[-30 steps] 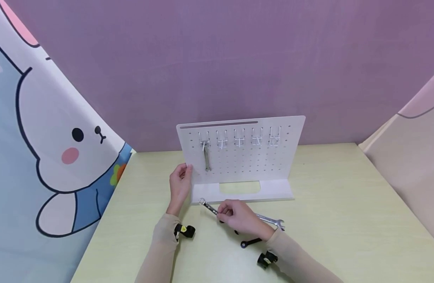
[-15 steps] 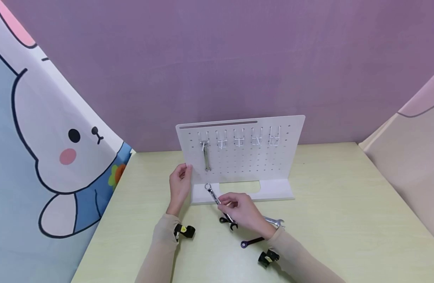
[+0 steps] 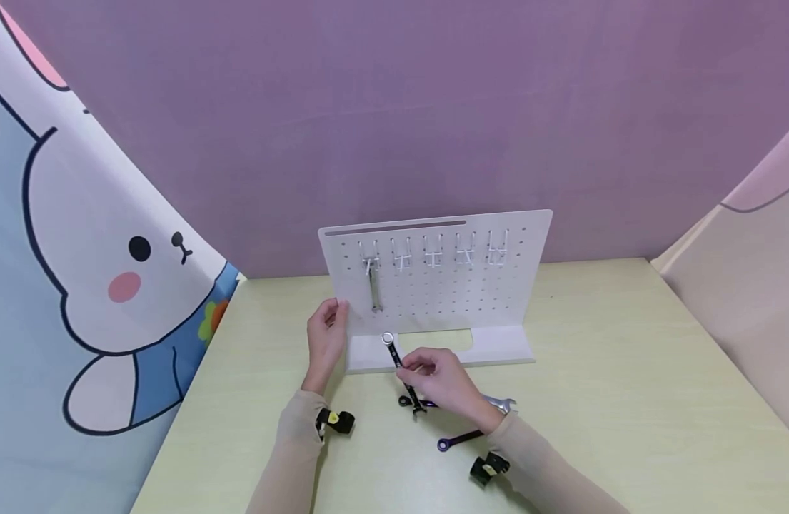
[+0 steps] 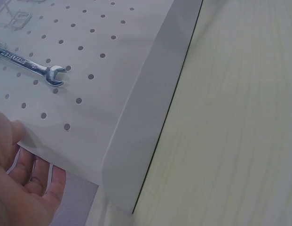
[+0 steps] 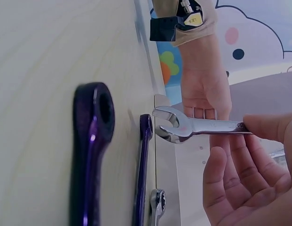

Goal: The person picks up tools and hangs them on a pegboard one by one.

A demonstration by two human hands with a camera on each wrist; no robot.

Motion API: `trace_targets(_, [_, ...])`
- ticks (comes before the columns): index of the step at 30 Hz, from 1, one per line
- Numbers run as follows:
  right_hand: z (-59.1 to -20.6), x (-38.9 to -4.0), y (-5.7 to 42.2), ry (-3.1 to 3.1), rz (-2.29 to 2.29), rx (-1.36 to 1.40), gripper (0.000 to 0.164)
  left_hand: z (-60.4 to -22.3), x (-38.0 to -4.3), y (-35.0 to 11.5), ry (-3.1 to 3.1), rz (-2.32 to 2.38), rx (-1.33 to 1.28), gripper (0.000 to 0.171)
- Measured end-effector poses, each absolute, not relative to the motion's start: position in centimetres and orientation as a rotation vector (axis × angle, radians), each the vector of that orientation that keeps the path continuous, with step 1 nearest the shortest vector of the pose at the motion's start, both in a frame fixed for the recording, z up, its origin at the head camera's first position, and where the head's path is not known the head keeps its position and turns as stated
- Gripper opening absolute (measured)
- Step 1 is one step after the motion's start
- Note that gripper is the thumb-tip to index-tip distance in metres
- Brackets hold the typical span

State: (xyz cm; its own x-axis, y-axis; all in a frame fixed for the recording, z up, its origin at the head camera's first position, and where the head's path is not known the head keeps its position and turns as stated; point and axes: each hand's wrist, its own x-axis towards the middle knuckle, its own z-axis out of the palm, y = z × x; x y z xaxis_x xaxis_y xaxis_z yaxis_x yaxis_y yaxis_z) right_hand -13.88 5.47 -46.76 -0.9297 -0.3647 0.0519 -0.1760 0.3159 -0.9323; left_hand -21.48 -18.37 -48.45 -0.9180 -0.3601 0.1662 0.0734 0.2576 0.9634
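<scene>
In the head view, the left hand (image 3: pixel 326 343) pinches the eight-o'clock edge of a white upright pegboard (image 3: pixel 445 300) on the pale wood-grain bench (image 3: pixel 625 371). At six o'clock from the board, the right hand (image 3: pixel 439 384) grips a shiny silver metal combination wrench (image 3: pixel 397 364), ring end towards eleven o'clock. A second silver metal wrench (image 3: pixel 376 291) hangs at the board's ten o'clock.

In the left wrist view, the left thumb lies on the board's front at eight o'clock, fingers behind.

In the right wrist view, the gripped wrench's open end points to nine o'clock; glossy dark-purple metal wrenches (image 5: pixel 91 136) lie around eight o'clock.
</scene>
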Motion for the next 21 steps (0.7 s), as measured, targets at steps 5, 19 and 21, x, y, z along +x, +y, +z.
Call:
trace_targets(5, [-46.80, -13.95, 5.58, 2.388, -1.690, -0.474, 0.019, -48.60, -21.64, -18.34, -2.178, -1.699, 0.251, 0.028])
trace_targets(19, [-46.59, -14.07, 5.29, 2.365, -1.760, -0.429, 0.018, -48.59, -21.44, -18.35, -2.185, -1.678, 0.263, 0.026])
trace_targets(21, [-46.39, -14.22, 5.38, 2.369, -1.767, -0.421, 0.020, -48.49, -21.44, -18.41, -2.183, -1.674, 0.266, 0.026])
